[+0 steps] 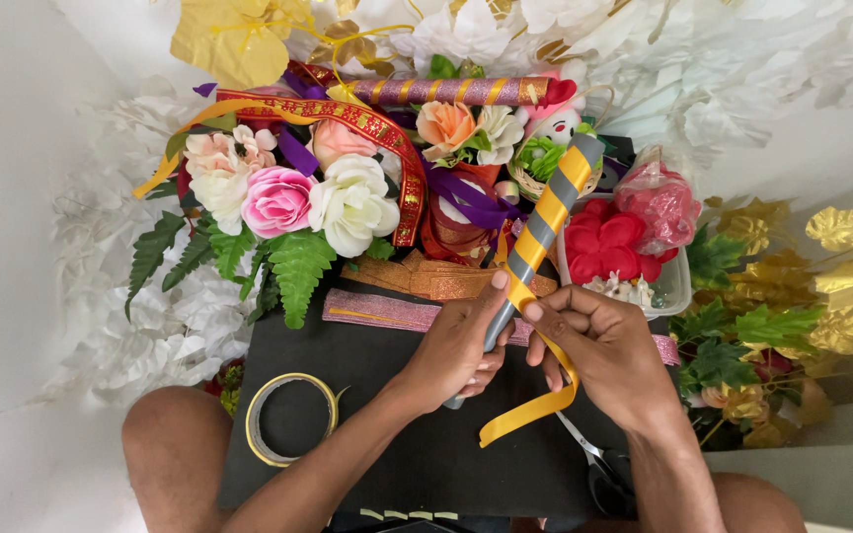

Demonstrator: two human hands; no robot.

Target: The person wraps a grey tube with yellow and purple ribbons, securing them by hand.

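My left hand (456, 345) grips the lower part of a grey tube (543, 222) that slants up to the right and is partly wound with yellow ribbon. My right hand (604, 345) pinches the loose yellow ribbon (535, 407) just beside the tube; its free end curls down below both hands. The tube's lower end is hidden inside my left fist. Both hands hover over a black board (397, 464) resting on my lap.
A roll of tape (290, 418) lies on the board at left, scissors (599, 469) at lower right. Artificial flowers (278, 202), ferns, ribbons, a striped purple-gold tube (446, 92), a clear box with red flowers (614, 247) and gold leaves (836, 229) crowd the far side.
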